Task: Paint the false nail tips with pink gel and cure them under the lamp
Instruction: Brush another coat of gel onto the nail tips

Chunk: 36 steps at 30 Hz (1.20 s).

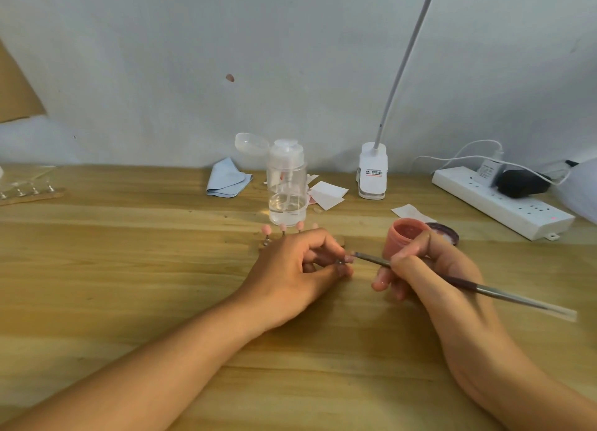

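Observation:
My left hand (300,270) rests on the wooden table and pinches a small nail tip on its metal stand (344,260) between thumb and fingers. My right hand (429,275) grips a thin brush (468,285), and the bristle end touches the pinched nail tip. An open pink gel pot (405,237) stands just behind my right hand, its dark lid (447,232) lying beside it. Pink painted nail tips on stands (283,228) rise in a row behind my left hand, partly hidden by it.
A clear pump bottle (287,185) with its cap flipped open stands behind the nail tips. A blue cloth (226,179), white paper wipes (328,194), a clip-on lamp base (372,172) and a white power strip (500,201) line the back. Spare stands (29,190) lie far left.

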Each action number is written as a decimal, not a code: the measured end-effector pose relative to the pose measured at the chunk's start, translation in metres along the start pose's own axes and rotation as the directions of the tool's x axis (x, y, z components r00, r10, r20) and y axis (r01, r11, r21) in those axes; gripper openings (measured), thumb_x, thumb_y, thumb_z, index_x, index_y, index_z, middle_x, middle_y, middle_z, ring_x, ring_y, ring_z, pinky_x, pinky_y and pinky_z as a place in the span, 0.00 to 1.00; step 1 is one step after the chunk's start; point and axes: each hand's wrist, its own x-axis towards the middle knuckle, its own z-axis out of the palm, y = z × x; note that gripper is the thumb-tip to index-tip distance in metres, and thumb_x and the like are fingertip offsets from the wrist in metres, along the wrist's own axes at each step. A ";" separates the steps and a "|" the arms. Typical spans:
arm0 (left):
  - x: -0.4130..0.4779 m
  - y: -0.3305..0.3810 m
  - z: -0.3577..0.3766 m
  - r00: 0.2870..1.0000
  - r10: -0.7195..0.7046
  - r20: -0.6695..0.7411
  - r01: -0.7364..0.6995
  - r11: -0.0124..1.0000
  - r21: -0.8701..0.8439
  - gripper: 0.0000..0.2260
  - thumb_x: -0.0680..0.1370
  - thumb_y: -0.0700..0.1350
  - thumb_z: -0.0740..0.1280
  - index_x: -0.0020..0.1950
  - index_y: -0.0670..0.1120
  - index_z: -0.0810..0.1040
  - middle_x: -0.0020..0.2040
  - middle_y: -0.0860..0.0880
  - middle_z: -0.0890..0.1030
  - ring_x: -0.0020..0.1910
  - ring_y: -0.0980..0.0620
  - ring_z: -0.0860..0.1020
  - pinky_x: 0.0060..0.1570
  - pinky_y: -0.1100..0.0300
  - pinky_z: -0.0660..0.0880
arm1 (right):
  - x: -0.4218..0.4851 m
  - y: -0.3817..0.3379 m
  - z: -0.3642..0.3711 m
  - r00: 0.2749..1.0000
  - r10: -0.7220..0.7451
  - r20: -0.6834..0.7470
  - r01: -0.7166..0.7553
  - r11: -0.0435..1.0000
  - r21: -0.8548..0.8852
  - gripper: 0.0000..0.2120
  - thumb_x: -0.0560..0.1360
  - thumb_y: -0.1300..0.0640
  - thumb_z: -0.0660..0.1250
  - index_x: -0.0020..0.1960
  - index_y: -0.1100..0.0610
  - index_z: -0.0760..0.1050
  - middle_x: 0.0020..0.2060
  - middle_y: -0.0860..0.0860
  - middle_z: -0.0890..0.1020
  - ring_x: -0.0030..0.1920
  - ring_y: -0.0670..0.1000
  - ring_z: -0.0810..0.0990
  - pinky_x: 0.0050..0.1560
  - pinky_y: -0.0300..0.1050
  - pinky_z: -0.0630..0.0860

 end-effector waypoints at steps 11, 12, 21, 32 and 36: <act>0.001 -0.001 0.000 1.000 0.003 0.000 -0.003 1.000 -0.016 0.03 0.75 0.38 0.74 0.47 0.42 0.81 0.45 0.49 0.87 0.35 0.68 0.77 0.37 0.74 0.66 | 0.000 -0.001 -0.001 0.999 -0.025 -0.041 0.023 0.998 -0.055 0.12 0.72 0.68 0.63 0.32 0.58 0.70 0.28 0.55 0.80 0.37 0.51 0.74 0.39 0.48 0.67; 0.001 -0.001 0.000 1.000 0.005 0.000 -0.005 1.000 -0.012 0.03 0.75 0.39 0.74 0.47 0.42 0.81 0.45 0.48 0.87 0.35 0.67 0.77 0.36 0.74 0.66 | 0.000 0.000 -0.001 1.000 -0.015 -0.027 0.013 0.999 -0.052 0.11 0.73 0.69 0.63 0.34 0.59 0.69 0.29 0.56 0.81 0.36 0.51 0.73 0.38 0.47 0.68; 0.000 -0.001 0.000 1.000 0.009 0.003 -0.009 1.000 0.001 0.03 0.75 0.40 0.74 0.47 0.43 0.81 0.44 0.49 0.87 0.34 0.64 0.78 0.39 0.67 0.70 | 0.002 0.003 -0.001 1.000 -0.009 0.004 0.009 1.000 -0.018 0.05 0.75 0.69 0.63 0.42 0.67 0.67 0.30 0.57 0.83 0.31 0.48 0.73 0.31 0.34 0.71; 0.001 -0.002 -0.001 1.000 0.017 0.006 -0.017 1.000 -0.013 0.03 0.75 0.42 0.74 0.45 0.49 0.82 0.43 0.51 0.87 0.34 0.58 0.75 0.35 0.64 0.66 | 0.002 0.003 -0.001 1.000 -0.026 0.000 0.026 1.000 0.002 0.06 0.75 0.69 0.62 0.40 0.65 0.68 0.29 0.57 0.82 0.30 0.47 0.72 0.31 0.34 0.71; 0.001 -0.003 -0.001 0.999 0.042 0.001 -0.042 0.999 -0.007 0.03 0.75 0.40 0.74 0.45 0.47 0.81 0.42 0.50 0.87 0.29 0.64 0.73 0.33 0.69 0.65 | 0.001 0.003 0.000 1.000 -0.005 0.023 0.005 1.000 -0.024 0.06 0.75 0.68 0.62 0.40 0.66 0.67 0.29 0.57 0.82 0.29 0.48 0.71 0.30 0.33 0.70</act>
